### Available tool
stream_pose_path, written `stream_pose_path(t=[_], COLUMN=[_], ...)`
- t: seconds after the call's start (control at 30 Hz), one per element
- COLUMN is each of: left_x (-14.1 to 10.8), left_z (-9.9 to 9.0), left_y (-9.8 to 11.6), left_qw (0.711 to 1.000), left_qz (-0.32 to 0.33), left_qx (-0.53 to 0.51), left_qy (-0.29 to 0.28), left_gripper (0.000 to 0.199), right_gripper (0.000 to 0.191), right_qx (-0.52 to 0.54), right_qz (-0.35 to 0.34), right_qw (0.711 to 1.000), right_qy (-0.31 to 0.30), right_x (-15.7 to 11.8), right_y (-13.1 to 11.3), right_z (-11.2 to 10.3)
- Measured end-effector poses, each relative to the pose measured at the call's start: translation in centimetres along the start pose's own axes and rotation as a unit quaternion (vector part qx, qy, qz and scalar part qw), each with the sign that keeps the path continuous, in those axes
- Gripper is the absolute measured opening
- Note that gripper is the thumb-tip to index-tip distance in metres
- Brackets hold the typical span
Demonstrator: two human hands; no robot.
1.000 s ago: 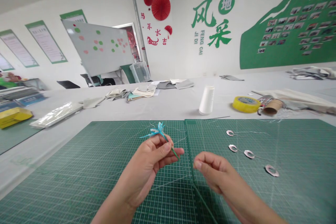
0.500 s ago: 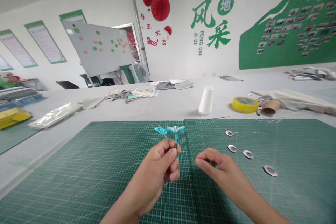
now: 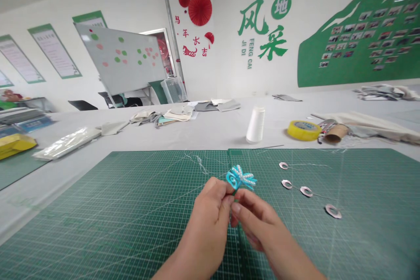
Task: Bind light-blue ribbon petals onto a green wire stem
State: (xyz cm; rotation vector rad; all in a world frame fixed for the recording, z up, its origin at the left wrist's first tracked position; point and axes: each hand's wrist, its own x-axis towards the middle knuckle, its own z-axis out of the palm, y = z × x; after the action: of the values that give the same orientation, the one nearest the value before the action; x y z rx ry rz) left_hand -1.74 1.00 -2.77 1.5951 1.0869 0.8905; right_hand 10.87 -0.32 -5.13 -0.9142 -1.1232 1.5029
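Bright even light, faint shadows, bowed edges; left hand (image 3: 206,227) and right hand (image 3: 262,227) blurred.

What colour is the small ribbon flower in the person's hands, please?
The ribbon flower is turquoise and white, best seen in the head view.

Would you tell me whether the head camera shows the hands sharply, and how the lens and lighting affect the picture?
In the head view, the left hand, right hand and turquoise flower look slightly soft; the lens bows the cutting mat and tilts the whiteboard; light is even, faintly shadowing the white thread cone.
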Motion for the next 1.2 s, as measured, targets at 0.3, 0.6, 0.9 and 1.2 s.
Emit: stream_pose_path(t=[0.3, 0.6, 0.9, 1.2], left_x=[0.1, 0.4, 0.3, 0.1], left_z=[0.5, 0.5, -0.2, -0.4], left_y=[0.1, 0.5, 0.8, 1.2], left_qw=[0.996, 0.964, 0.946, 0.975], left_qz=[-0.032, -0.071, -0.118, -0.153], left_qx=[-0.070, -0.255, -0.298, -0.146], left_qy=[0.038, -0.008, -0.058, -0.063], left_gripper=[0.010, 0.012, 0.017, 0.013], right_gripper=[0.041, 0.036, 0.030, 0.033], right_qx=[0.051, 0.066, 0.073, 0.076], right_qz=[0.031, 0.033, 0.020, 0.027], right_qw=[0.993, 0.988, 0.991, 0.986], right_qy=[0.101, 0.135, 0.110, 0.143], right_x=[-0.1, -0.4, -0.6, -0.5], right_y=[0.1, 0.1, -0.2, -0.5], right_z=[0.3, 0.0, -0.7, -1.3])
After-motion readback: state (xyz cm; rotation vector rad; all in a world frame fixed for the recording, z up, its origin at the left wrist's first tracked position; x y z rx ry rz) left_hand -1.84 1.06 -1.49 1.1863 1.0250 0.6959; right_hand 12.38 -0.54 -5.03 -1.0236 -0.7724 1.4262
